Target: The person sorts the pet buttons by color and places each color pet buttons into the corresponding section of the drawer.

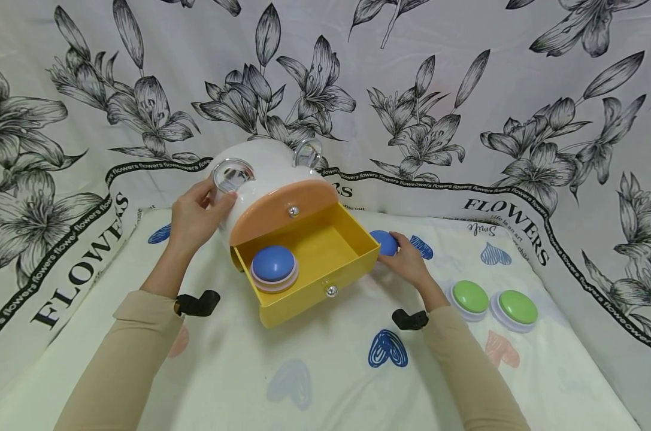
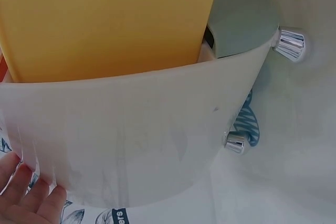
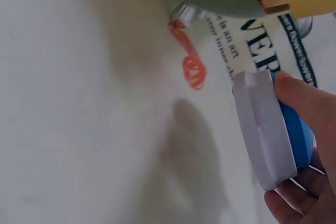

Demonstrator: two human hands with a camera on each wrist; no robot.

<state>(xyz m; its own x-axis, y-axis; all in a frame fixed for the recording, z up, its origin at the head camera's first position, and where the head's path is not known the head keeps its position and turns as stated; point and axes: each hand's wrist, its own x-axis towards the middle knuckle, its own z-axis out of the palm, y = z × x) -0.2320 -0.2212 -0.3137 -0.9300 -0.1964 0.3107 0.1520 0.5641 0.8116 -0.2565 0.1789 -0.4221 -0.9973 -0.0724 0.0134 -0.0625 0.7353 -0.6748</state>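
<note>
A white rounded toy cabinet (image 1: 271,161) has an orange upper front (image 1: 282,209) and a pulled-out yellow drawer (image 1: 303,296). My left hand (image 1: 196,215) steadies its left side, the thumb on the front; in the left wrist view, lightly bent fingers (image 2: 39,198) touch the white shell. One blue push light (image 1: 273,263) with a pale base lies in the drawer's left part. Beside the drawer's right corner, my right hand (image 1: 408,260) pinches another blue push light (image 1: 383,242). In the right wrist view, that push light's pale base (image 3: 265,129) is tipped on edge, above the cloth.
Two green push lights (image 1: 471,296) (image 1: 518,306) with pale bases lie on the heart-print cloth (image 1: 287,383) at right. A flower-print cloth (image 1: 438,72) hangs behind the cabinet. Silver knobs (image 1: 332,291) stick out of the cabinet's fronts, and silver feet (image 2: 236,142) show underneath.
</note>
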